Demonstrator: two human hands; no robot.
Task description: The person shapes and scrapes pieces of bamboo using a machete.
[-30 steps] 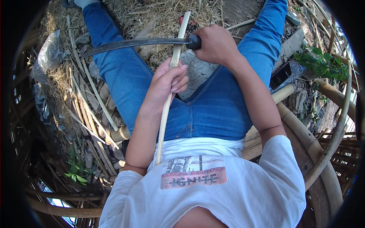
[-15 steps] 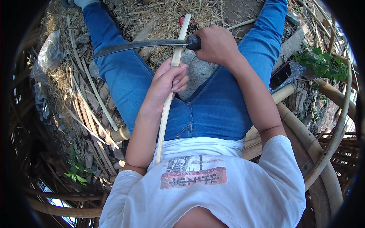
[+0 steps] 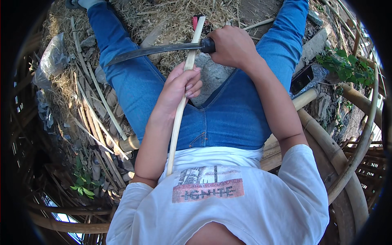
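Little has moved: knife blade (image 3: 151, 51) still lies across the bamboo strip (image 3: 179, 106). Right hand (image 3: 232, 47) clenches the handle for cutting force; left hand (image 3: 179, 87) wraps the strip below the blade, steadying it over the lap.

Your knife (image 3: 153, 51) bars the way at 12 o'clock, crossing the stick (image 3: 179, 110) that runs down between your thighs. Cut strips (image 3: 96, 106) and straw crowd 9 o'clock; bamboo poles (image 3: 326, 143) fence 3 o'clock. You get open room only over the stone (image 3: 212, 77) between your knees, under the blade.
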